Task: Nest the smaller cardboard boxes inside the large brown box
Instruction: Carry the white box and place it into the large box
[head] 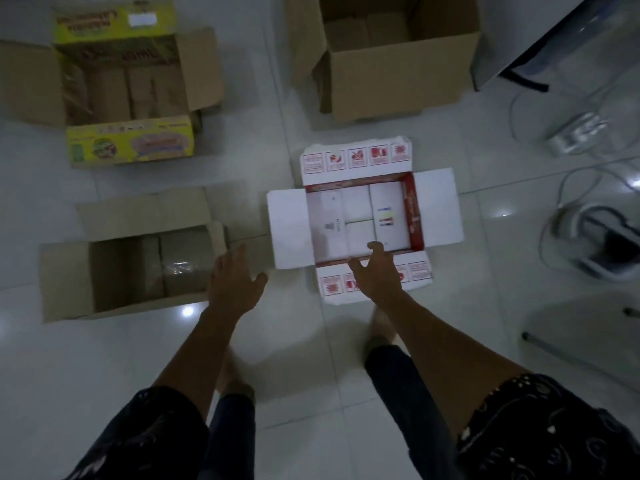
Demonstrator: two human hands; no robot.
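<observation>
Four open boxes stand on the white tiled floor. A white box with red print [433,206] lies in the middle, its four flaps spread flat. My right hand [375,271] hovers over its near edge, fingers apart, holding nothing. My left hand [237,282] hangs open between that box and a plain brown box [65,278] at the left. A yellow printed box [128,143] sits at the far left. The large brown box [377,81] stands at the far middle, empty as far as I can see.
A grey appliance [540,39] stands at the far right. Cables and a small device [575,133] lie on the floor to the right, with a dark object [609,247] nearer. My legs and feet are below the hands.
</observation>
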